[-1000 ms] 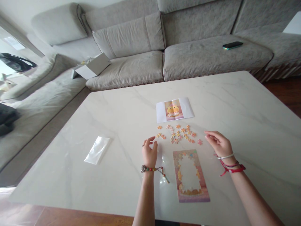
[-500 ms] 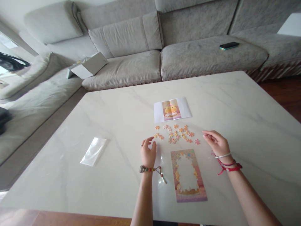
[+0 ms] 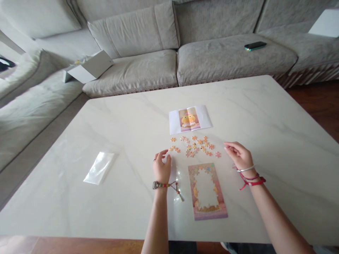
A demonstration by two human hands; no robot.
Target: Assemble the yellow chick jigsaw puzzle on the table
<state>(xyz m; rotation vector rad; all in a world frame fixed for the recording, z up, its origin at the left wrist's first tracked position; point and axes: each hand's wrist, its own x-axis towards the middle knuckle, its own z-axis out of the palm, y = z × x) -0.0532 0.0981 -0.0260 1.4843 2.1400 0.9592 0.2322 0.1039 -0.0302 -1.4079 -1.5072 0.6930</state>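
Observation:
My left hand [image 3: 162, 167] hovers over the white marble table [image 3: 127, 116], fingers loosely curled and apart, holding nothing, just left of several loose orange and pink puzzle pieces [image 3: 194, 146]. My right hand [image 3: 237, 154] rests at the right end of the pieces, fingers relaxed and apart, empty. Between my wrists lies a pink puzzle frame [image 3: 206, 190] with its border filled and its middle blank. Beyond the pieces lies a folded reference picture [image 3: 190, 119] of a yellow figure.
A clear plastic bag [image 3: 99, 167] lies on the table's left part. A grey sectional sofa [image 3: 212, 53] wraps the far side and left, with a phone [image 3: 255, 46] on the right seat and a white box [image 3: 88, 67] on the left seat.
The view has shifted so everything sits a little higher and to the left in frame. Both hands keep their places beside the pieces.

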